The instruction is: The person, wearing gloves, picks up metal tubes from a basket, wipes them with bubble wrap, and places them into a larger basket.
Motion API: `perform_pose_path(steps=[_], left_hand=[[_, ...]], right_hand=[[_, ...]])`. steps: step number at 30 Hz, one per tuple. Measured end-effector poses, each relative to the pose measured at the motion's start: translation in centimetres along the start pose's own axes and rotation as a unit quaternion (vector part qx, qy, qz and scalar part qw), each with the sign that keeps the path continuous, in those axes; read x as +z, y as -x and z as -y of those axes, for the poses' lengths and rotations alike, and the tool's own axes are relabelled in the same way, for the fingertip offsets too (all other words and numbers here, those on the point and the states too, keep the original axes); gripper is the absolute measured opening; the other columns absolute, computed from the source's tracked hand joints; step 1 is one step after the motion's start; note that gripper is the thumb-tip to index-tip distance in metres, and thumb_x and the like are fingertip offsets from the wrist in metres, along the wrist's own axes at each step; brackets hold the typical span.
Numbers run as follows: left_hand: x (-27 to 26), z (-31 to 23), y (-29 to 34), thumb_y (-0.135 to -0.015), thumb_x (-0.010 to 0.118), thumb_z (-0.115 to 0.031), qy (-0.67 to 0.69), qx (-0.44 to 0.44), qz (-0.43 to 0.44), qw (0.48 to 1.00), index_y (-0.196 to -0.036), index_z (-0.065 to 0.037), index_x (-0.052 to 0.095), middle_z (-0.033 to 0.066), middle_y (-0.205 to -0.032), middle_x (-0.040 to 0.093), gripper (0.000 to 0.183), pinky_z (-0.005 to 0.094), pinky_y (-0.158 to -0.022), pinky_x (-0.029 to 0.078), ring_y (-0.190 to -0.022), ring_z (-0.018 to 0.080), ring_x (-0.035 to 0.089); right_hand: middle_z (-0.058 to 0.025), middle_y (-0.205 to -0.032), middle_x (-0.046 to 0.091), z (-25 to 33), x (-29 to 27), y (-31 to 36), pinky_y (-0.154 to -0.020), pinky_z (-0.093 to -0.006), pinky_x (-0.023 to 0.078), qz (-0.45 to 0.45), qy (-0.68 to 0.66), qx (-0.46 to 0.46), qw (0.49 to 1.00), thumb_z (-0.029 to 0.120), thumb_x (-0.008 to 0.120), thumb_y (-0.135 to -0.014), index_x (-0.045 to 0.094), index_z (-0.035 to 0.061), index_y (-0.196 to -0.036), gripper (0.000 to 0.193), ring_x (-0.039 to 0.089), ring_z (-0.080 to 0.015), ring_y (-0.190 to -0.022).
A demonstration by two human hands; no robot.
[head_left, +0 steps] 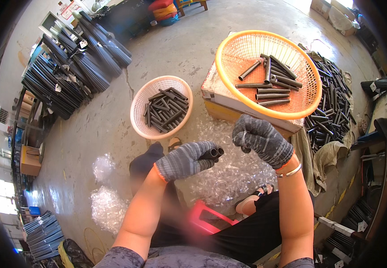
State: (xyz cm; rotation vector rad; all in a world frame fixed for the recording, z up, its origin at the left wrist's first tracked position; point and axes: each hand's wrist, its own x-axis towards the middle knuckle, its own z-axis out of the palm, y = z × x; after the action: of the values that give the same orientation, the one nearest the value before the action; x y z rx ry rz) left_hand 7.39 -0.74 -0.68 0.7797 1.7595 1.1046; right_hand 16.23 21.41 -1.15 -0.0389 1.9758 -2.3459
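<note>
Two baskets (247,50) beyond held tubes (214,153)

Bright daylight from the left window (5,196), glare on the floor (75,172), bowed dark edges, hazy blur low centre.

Tubes (172,117) lie in the floor basket (138,107), left of the upper basket (310,87) on its box (215,89).

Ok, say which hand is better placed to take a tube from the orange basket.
Probably the right hand: it is nearer the orange basket, and the left hand grips tubes. Whether the right holds anything is unclear.
</note>
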Motion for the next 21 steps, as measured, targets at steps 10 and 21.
perform_pose_path(steps=[10, 21], left_hand=[[-1.0, -0.8, 0.1, -0.084, 0.057, -0.002, 0.082, -0.065, 0.023, 0.994, -0.117, -0.002, 0.05, 0.0091, -0.094, 0.06, 0.034, 0.0271, -0.056, 0.047, -0.064, 0.0157, 0.059], [-1.2, -0.6, 0.4, -0.077, 0.07, -0.015, 0.332, 0.12, 0.002, 0.936, -0.132, -0.002, 0.036, 0.0105, -0.098, 0.061, 0.067, 0.0315, -0.08, 0.049, -0.089, 0.0181, 0.06]], right_hand=[[0.0034, -0.069, 0.046, -0.6, -1.3, -1.2, -0.043, -0.0172, 0.038, -0.023, -0.468, -0.184, 0.864, 0.038, 0.058, -0.087, 0.05, 0.0104, -0.087, 0.029, 0.047, -0.0072, -0.054], [-0.0168, -0.091, 0.061, -2.9, 2.8, -1.1, -0.072, -0.0394, 0.048, -0.082, 0.33, -0.132, 0.931, 0.013, 0.058, -0.085, 0.051, 0.005, -0.102, 0.02, 0.06, -0.0338, -0.084]])
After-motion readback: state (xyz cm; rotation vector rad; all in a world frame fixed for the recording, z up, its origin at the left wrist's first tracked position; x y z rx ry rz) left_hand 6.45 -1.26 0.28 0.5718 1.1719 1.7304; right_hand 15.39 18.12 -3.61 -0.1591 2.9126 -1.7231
